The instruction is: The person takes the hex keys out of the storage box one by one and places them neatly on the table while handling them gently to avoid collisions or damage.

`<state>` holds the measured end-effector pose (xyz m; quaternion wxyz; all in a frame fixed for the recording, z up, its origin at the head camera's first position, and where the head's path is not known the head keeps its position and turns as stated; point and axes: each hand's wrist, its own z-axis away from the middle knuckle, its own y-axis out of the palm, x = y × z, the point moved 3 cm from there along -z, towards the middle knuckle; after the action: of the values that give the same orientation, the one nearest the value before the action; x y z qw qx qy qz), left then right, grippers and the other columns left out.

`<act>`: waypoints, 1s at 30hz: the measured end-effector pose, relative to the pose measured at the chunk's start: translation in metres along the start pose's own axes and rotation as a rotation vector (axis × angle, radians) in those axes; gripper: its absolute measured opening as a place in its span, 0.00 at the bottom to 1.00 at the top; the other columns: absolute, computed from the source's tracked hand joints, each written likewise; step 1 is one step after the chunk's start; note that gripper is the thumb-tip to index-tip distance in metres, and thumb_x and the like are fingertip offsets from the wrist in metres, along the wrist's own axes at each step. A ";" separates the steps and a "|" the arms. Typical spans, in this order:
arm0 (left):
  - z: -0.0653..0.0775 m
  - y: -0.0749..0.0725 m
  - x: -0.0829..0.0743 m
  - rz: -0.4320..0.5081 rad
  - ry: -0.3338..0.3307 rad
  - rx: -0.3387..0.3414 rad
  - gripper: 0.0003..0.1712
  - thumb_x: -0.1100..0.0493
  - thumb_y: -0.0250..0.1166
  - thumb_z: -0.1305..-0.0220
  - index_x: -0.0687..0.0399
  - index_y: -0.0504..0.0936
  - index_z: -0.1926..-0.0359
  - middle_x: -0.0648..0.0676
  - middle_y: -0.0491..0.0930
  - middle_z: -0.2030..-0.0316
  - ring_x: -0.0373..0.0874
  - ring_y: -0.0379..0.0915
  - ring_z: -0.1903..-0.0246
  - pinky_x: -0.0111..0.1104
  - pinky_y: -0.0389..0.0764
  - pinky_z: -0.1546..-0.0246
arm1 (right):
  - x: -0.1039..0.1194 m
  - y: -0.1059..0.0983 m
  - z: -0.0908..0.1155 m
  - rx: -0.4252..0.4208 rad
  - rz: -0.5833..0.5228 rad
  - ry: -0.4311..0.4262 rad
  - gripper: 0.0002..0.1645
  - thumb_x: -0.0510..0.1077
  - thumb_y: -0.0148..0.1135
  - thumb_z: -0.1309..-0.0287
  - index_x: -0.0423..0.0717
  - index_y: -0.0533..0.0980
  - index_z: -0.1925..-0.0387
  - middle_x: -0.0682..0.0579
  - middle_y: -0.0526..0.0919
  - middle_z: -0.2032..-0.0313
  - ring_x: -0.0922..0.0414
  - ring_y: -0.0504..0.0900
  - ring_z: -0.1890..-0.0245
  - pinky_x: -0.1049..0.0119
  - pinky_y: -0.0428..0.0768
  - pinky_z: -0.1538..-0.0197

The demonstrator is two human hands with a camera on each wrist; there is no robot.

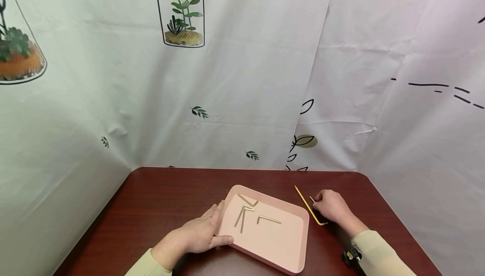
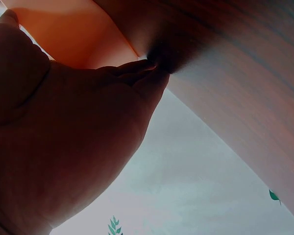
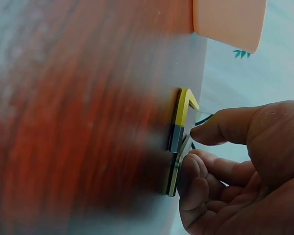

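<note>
A pink tray [image 1: 273, 242] stands on the table with several gold hex keys [image 1: 270, 219] lying in it. My left hand [image 1: 201, 230] rests against the tray's left corner, its fingers straight along the outer wall and its thumb at the near rim. In the left wrist view that hand [image 2: 83, 127] is dark, the tray wall [image 2: 83, 34] beyond it. Right of the tray, my right hand [image 1: 333, 206] pinches a small hex key [image 1: 312, 199] between thumb and fingers, low over the table. Beside it lies a longer yellow hex key [image 1: 305, 202], also in the right wrist view.
The dark red-brown table [image 1: 170, 191] has rounded far corners. White cloth [image 1: 227, 78] with printed plants hangs behind it and along both sides. A small dark device [image 1: 351, 255] sits at my right wrist.
</note>
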<state>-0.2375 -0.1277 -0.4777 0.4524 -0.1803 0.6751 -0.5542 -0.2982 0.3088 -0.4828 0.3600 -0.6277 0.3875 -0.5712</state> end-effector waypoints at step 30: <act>0.000 0.001 0.001 0.001 -0.004 -0.001 0.67 0.26 0.66 0.25 0.74 0.51 0.14 0.71 0.57 0.15 0.68 0.58 0.17 0.61 0.72 0.26 | 0.050 -0.013 0.009 -0.053 -0.085 -0.053 0.10 0.34 0.68 0.41 0.35 0.88 0.58 0.53 0.84 0.69 0.57 0.79 0.71 0.58 0.80 0.64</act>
<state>-0.2379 -0.1281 -0.4785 0.4541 -0.1814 0.6744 -0.5533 -0.2862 0.2702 -0.4499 0.3288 -0.6678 0.3657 -0.5588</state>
